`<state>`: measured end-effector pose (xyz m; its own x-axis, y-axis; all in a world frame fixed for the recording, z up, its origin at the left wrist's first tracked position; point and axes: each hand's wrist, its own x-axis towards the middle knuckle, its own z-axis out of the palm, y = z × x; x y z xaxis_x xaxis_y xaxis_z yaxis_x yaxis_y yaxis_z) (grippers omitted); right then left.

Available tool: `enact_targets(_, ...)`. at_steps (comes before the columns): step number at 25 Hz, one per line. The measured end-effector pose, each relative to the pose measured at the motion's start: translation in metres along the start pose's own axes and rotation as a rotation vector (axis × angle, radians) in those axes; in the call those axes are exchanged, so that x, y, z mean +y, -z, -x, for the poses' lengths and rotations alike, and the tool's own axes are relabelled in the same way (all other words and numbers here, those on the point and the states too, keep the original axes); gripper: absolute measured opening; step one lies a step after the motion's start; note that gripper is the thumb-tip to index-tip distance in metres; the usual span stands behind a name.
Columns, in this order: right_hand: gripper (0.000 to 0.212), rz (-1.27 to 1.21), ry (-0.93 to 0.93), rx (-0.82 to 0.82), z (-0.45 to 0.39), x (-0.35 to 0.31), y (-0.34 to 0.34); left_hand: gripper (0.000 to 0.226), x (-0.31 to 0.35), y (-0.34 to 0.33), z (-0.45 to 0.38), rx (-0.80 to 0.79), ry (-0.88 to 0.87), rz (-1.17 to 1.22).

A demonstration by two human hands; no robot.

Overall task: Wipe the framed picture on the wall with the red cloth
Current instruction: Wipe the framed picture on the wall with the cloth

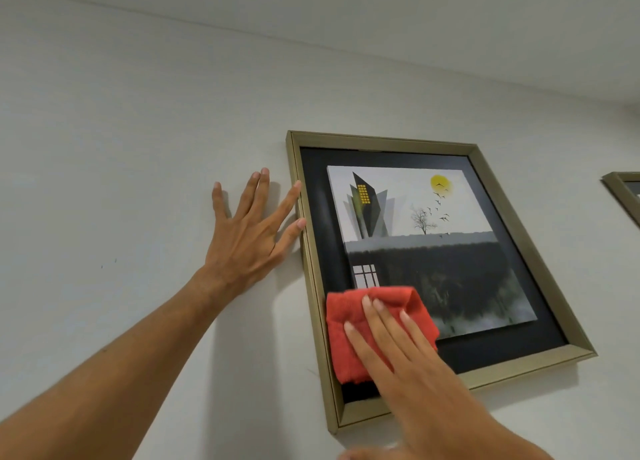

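A framed picture (519, 262) with a gold frame and black mount hangs on the white wall; its print shows a dark building, a tree, birds and a yellow sun. My right hand (408, 362) lies flat on a folded red cloth (349, 342), pressing it against the picture's lower left corner. My left hand (249, 231) rests flat on the wall with fingers spread, its thumb and forefinger touching the frame's left edge.
A second gold frame (623, 193) shows partly at the right edge of the view. The ceiling line (311, 40) runs above. Bare white wall (104, 182) stretches to the left of the picture.
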<state>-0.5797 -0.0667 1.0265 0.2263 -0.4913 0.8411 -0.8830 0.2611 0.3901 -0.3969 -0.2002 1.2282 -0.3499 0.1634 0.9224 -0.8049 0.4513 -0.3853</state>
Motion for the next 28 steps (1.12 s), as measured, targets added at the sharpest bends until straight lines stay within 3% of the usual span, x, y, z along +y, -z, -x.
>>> enact_targets(3, 0.124, 0.003, -0.075, -0.048, -0.003, -0.004, 0.002, 0.078, 0.001, 0.001, 0.000, 0.005, 0.002, -0.008)
enact_targets(6, 0.133, -0.208, -0.110, -0.002, -0.034, 0.001, 0.013, 0.076, 0.000, -0.002, 0.001, 0.011, -0.002, -0.023)
enact_targets(12, 0.140, -0.186, -0.112, 0.020, -0.113, 0.040, 0.035, 0.074, -0.018, 0.004, -0.030, 0.030, -0.034, -0.077)
enact_targets(18, 0.131, -0.186, -0.127, 0.057, -0.170, 0.062, 0.060, 0.073, -0.016, -0.006, -0.041, 0.061, -0.016, -0.076)
enact_targets(22, 0.137, -0.229, -0.136, 0.064, -0.145, 0.045, 0.049, 0.076, -0.016, -0.003, -0.042, 0.053, -0.003, -0.059)
enact_targets(28, 0.140, -0.236, -0.142, 0.052, -0.038, -0.006, 0.004, 0.079, -0.010, 0.000, -0.032, 0.030, 0.005, -0.028)
